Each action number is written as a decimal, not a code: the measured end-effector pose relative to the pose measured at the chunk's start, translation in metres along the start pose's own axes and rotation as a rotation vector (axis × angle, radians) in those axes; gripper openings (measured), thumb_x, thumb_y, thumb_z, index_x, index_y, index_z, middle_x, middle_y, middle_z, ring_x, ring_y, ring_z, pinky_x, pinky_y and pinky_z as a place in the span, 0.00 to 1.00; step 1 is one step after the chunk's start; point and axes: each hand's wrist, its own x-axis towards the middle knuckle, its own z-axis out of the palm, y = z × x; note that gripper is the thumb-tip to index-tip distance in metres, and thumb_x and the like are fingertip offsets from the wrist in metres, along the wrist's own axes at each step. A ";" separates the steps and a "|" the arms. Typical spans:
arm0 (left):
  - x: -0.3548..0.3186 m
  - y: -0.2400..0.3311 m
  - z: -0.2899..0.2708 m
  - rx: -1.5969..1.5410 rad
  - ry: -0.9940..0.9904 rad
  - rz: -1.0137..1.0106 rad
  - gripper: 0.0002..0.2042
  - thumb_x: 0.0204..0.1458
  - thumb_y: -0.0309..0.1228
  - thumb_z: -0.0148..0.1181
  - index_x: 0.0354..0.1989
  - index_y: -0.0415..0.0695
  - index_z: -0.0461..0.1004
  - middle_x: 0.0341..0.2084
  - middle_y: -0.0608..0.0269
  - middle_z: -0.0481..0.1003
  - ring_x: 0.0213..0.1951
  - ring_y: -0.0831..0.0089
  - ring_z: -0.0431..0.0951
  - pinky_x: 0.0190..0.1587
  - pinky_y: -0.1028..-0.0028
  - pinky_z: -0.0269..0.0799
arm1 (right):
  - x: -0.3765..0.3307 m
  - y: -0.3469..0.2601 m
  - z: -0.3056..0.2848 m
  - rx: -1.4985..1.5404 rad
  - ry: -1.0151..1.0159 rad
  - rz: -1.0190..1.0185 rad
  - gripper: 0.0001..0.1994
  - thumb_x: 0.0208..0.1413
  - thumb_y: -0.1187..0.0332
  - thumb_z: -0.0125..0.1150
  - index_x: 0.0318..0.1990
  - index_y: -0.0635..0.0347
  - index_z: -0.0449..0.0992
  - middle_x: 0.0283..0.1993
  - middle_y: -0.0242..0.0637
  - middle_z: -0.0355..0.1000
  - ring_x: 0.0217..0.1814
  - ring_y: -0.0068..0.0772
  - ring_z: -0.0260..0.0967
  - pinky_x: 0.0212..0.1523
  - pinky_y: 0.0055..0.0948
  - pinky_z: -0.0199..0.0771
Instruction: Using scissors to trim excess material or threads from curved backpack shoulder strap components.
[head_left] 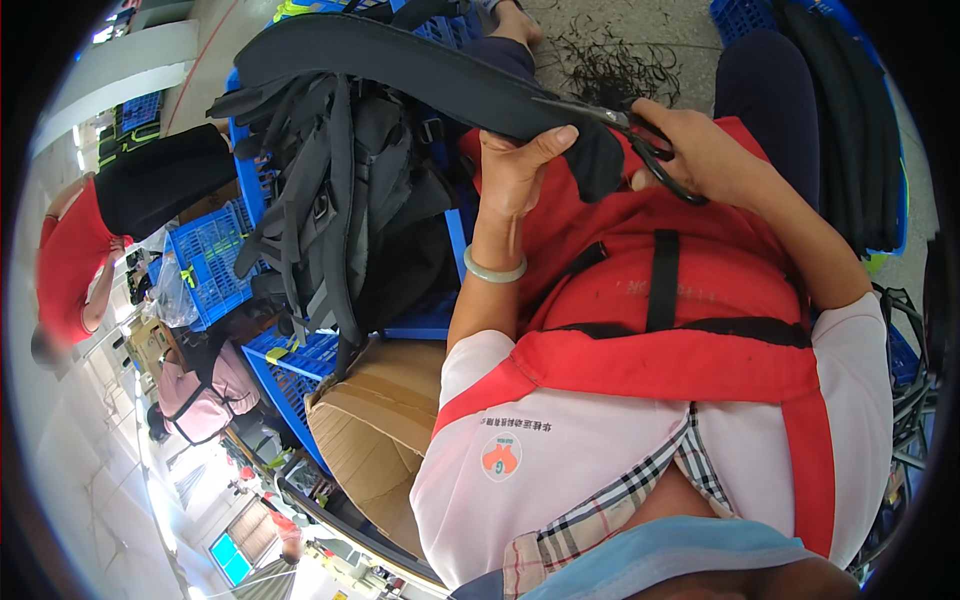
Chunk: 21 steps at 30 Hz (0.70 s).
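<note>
A long black padded strap [420, 75] stretches from the upper left across to my lap, its rounded end hanging over my red apron [600, 270]. My left hand [522, 165], with a pale bangle on the wrist, is closed on the strap near that end, thumb lying on its surface. My right hand [705, 150] has its fingers in the handles of black-handled scissors [655, 158]. The scissors' blades lie along the strap's upper edge, close to my left thumb. Whether the blades are parted, I cannot make out.
A blue crate [455, 245] to the left is heaped with black straps [345, 200]. Beside it stands a cardboard box [375, 430]. Another blue crate [905, 200] at the right holds long black pads [850, 120]. Black trimmings [620, 65] litter the floor. Other people are farther left.
</note>
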 end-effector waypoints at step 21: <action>-0.006 0.002 0.001 -0.098 0.034 0.016 0.08 0.47 0.16 0.64 0.35 0.38 0.77 0.32 0.62 0.78 0.34 0.74 0.78 0.41 0.74 0.74 | -0.006 -0.005 -0.001 0.007 -0.079 0.123 0.35 0.42 0.50 0.71 0.51 0.64 0.62 0.29 0.53 0.71 0.36 0.58 0.70 0.36 0.45 0.68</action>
